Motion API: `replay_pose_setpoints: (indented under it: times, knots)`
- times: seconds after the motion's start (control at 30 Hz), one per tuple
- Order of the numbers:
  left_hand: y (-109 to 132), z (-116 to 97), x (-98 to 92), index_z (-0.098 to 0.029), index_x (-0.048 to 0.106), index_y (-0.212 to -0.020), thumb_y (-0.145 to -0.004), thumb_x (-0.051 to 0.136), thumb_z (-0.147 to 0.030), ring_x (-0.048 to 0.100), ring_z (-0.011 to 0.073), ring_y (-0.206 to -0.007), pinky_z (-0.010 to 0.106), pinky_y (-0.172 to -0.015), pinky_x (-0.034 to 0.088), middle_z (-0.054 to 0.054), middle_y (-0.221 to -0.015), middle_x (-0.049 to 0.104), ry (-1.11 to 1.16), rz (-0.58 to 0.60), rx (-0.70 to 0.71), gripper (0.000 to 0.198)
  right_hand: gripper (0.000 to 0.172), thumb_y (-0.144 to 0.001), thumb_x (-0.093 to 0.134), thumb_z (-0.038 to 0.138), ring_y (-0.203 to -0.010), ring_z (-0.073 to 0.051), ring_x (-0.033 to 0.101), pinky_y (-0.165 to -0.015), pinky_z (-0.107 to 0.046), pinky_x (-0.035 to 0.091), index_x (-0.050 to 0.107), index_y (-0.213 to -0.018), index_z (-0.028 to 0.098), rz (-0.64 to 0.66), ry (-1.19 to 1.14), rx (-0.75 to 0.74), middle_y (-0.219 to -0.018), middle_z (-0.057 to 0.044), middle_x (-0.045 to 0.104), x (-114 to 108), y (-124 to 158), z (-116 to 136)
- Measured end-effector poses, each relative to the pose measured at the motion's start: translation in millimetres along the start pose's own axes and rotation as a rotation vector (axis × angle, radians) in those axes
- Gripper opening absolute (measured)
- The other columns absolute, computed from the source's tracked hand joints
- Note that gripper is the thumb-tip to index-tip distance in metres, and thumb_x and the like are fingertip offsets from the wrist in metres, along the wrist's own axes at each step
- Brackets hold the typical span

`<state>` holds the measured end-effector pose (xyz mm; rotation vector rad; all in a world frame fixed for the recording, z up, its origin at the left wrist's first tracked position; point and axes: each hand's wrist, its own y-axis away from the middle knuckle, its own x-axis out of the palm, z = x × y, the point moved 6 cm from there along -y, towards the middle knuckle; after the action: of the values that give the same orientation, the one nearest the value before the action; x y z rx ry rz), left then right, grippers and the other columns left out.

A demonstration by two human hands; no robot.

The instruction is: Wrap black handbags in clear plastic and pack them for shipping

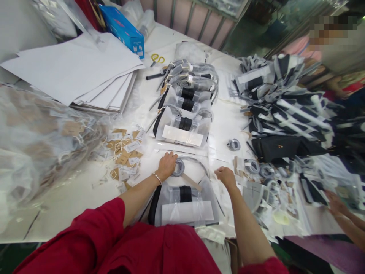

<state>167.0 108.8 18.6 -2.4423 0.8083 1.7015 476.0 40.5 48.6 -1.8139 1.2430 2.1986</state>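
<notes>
A handbag (205,193) wrapped in translucent film, with a black middle band and a white paper strip across it, lies directly before me. Just beyond its top, my left hand (167,166) has its fingers closed on the edge of a coiled grey strap (178,168) in clear wrap. The bag's wrapped handle arches beside that coil. To the right of the bag, my right hand (227,178) is low over the white table, fingers drawn together; whatever may be between them is too small to make out. Another coiled strap (234,144) lies farther forward.
A row of wrapped bags (185,121) stretches ahead. Brown tags (125,154) lie at left, near stacked white sheets (76,72) and a blue box (122,32). Yellow-handled scissors (157,58) lie behind. Black bags (288,148) crowd the right, where another person's hand (336,201) works.
</notes>
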Motion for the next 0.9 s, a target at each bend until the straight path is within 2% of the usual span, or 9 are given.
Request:
replay_pose_setpoints:
  times: [0.1,0.2,0.3,0.4,0.47,0.53,0.63,0.8,0.9]
  knots:
    - [0,0,-0.8,-0.021,0.055,-0.107,-0.087,0.052,-0.014,0.048,0.0246,-0.107,0.035,-0.086,0.047,0.008,-0.110,0.055,-0.003,0.002,-0.004,0.021,0.024,-0.086,0.052,0.033,-0.084,-0.022,0.068,-0.069,-0.028,0.046,0.068,-0.093,0.017,-0.076,0.072,0.067,-0.086,-0.009,0.072,-15,8,-36]
    - [0,0,-0.4,-0.021,0.055,-0.106,-0.087,0.052,-0.013,0.048,0.0244,-0.106,0.035,-0.086,0.047,0.008,-0.109,0.056,-0.013,-0.004,-0.004,0.021,0.039,-0.084,0.059,0.035,-0.103,-0.032,0.063,-0.077,-0.037,0.047,0.060,-0.117,0.013,-0.270,0.226,0.135,-0.114,-0.017,0.066,-33,16,-56]
    - [0,0,0.1,-0.021,0.055,-0.106,-0.087,0.051,-0.014,0.049,0.0245,-0.103,0.035,-0.084,0.048,0.008,-0.108,0.056,-0.031,-0.018,0.003,0.021,0.057,-0.083,0.063,0.035,-0.113,-0.032,0.057,-0.088,-0.039,0.045,0.048,-0.133,0.013,-0.389,0.264,-0.021,-0.128,-0.018,0.057,-31,17,-33]
    - [0,0,0.4,-0.021,0.055,-0.106,-0.087,0.050,-0.015,0.049,0.0248,-0.103,0.035,-0.083,0.048,0.009,-0.108,0.056,-0.053,-0.024,0.003,0.021,0.051,-0.086,0.060,0.034,-0.112,-0.026,0.057,-0.090,-0.033,0.044,0.048,-0.134,0.019,-0.351,0.232,-0.244,-0.128,-0.012,0.058,-8,14,15]
    - [0,0,0.6,-0.021,0.055,-0.106,-0.087,0.049,-0.015,0.049,0.0245,-0.104,0.035,-0.083,0.048,0.008,-0.109,0.056,-0.063,-0.018,-0.002,0.021,0.040,-0.089,0.056,0.032,-0.106,-0.022,0.059,-0.083,-0.030,0.044,0.054,-0.127,0.021,-0.293,0.211,-0.244,-0.120,-0.009,0.061,7,8,36]
    - [0,0,1.0,-0.021,0.055,-0.107,-0.088,0.049,-0.015,0.049,0.0242,-0.103,0.034,-0.083,0.048,0.008,-0.109,0.056,-0.067,-0.010,-0.002,0.021,0.026,-0.092,0.050,0.031,-0.096,-0.019,0.061,-0.074,-0.027,0.042,0.061,-0.114,0.023,-0.253,0.187,-0.162,-0.110,-0.007,0.064,15,5,40]
    - [-1,-1,1.4,-0.021,0.055,-0.107,-0.088,0.049,-0.016,0.049,0.0243,-0.105,0.034,-0.084,0.048,0.008,-0.110,0.056,-0.060,0.001,0.002,0.020,0.024,-0.095,0.045,0.032,-0.087,-0.017,0.061,-0.068,-0.026,0.039,0.066,-0.103,0.023,-0.288,0.124,-0.094,-0.103,-0.005,0.065,8,9,20]
    - [-1,-1,1.2,-0.021,0.055,-0.109,-0.089,0.048,-0.015,0.048,0.0249,-0.108,0.035,-0.087,0.047,0.009,-0.113,0.054,-0.019,0.021,-0.013,0.022,0.029,-0.090,0.051,0.028,-0.100,-0.025,0.060,-0.079,-0.034,0.042,0.064,-0.114,0.020,-0.467,0.123,0.015,-0.116,-0.012,0.065,-33,31,-49]
    - [0,-1,0.2,-0.021,0.056,-0.109,-0.089,0.048,-0.016,0.047,0.0250,-0.108,0.036,-0.087,0.047,0.009,-0.113,0.055,-0.008,0.026,-0.017,0.022,0.040,-0.083,0.057,0.026,-0.104,-0.030,0.059,-0.088,-0.040,0.042,0.062,-0.120,0.013,-0.473,0.026,0.014,-0.117,-0.018,0.063,-49,45,-58]
